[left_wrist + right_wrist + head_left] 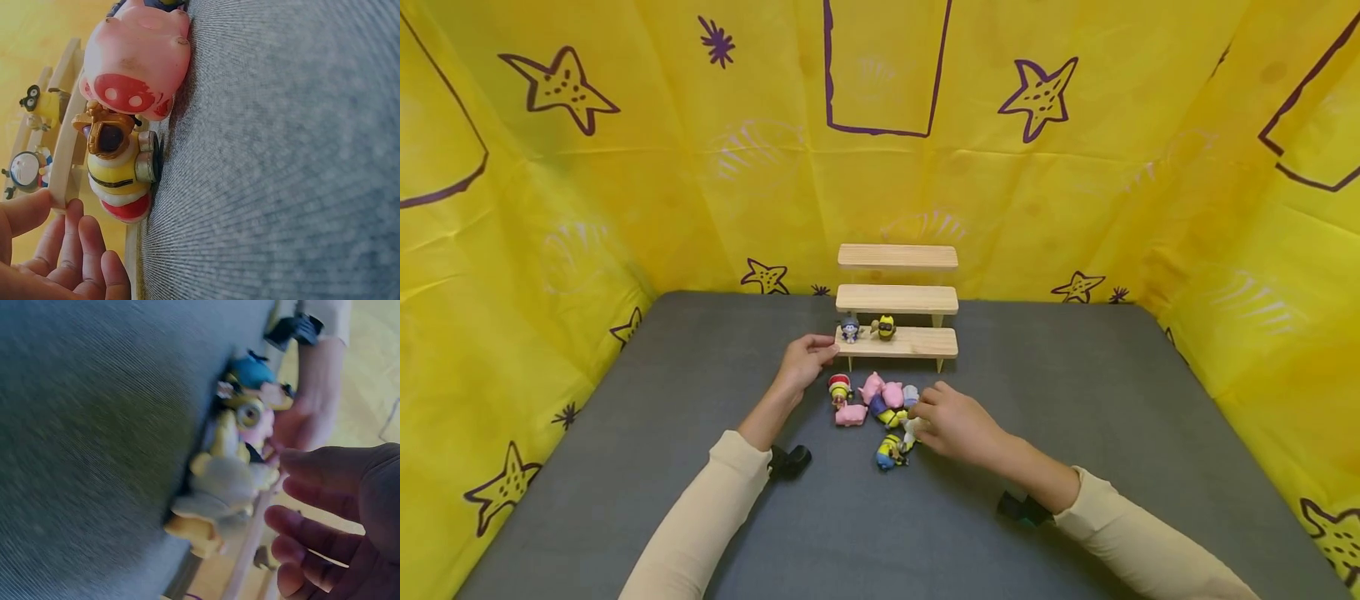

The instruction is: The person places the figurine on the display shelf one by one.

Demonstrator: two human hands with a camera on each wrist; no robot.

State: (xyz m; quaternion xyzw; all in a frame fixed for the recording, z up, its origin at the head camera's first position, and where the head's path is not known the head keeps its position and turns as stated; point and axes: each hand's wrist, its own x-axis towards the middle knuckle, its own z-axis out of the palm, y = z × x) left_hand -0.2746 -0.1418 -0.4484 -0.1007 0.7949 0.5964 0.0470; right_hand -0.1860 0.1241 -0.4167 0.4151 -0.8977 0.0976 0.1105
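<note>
Yellow cloth (880, 187) printed with purple-outlined starfish (561, 90) hangs behind and beside the dark grey bench (1075, 383).

One wooden stand (925, 342) has three shelves (897, 297), with two figurines (887, 327) on the lowest. One bench (1075, 400) carries three pink pigs (852, 415), one red-capped figure (840, 390), one blue-capped figure (887, 454) and overlapping others, unclear in number.

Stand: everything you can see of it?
The stand has three long, narrow steps with rounded corners, rising toward the back, in pale, grained, wood-looking board. Short legs show under the lower two. It stands upright on the grey table, before yellow cloth. A blue figure and a yellow figure stand toward the lowest step's left; the left hand pinches that end.
</note>
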